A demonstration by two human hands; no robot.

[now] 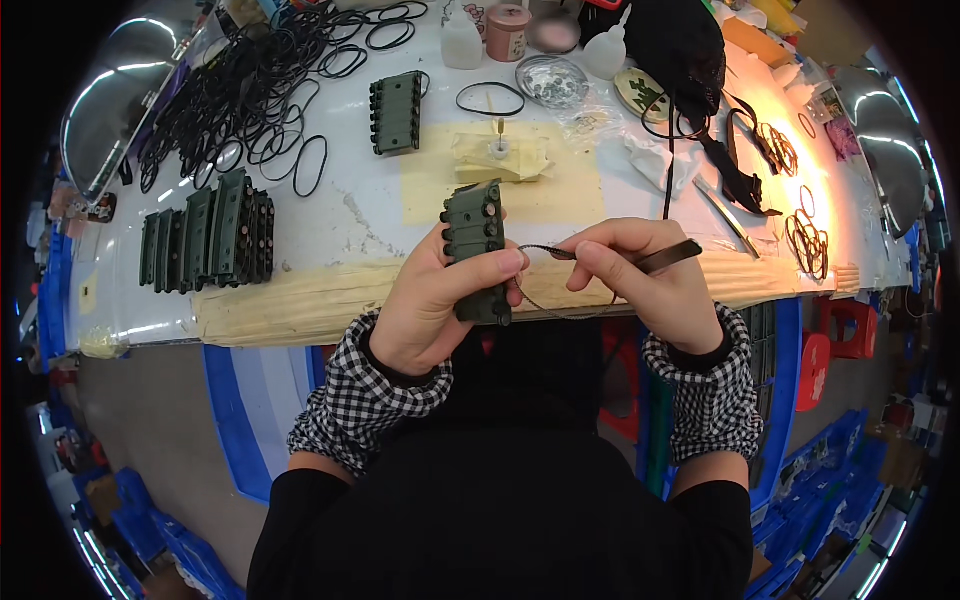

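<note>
My left hand (425, 290) is closed around a dark green plastic toy chassis (473, 222) with small round wheels along its side. It is held upright over the table's front edge. Between thumb and fingertips, my right hand (640, 275) pinches a thin black toothed belt (540, 247), which loops across to the chassis near my left thumb. Dark tweezers (672, 256) also lie in the right hand, their end sticking out past the fingers. Where the belt meets the chassis is partly hidden by my left thumb.
More green chassis (210, 235) stand in a row at left, and another chassis (397, 112) lies farther back. A heap of black belts (240, 90) covers the back left. Ahead are a yellow block (500, 158), a plastic bag of parts (553, 82) and white bottles (461, 40). A metal tool (727, 218) lies right.
</note>
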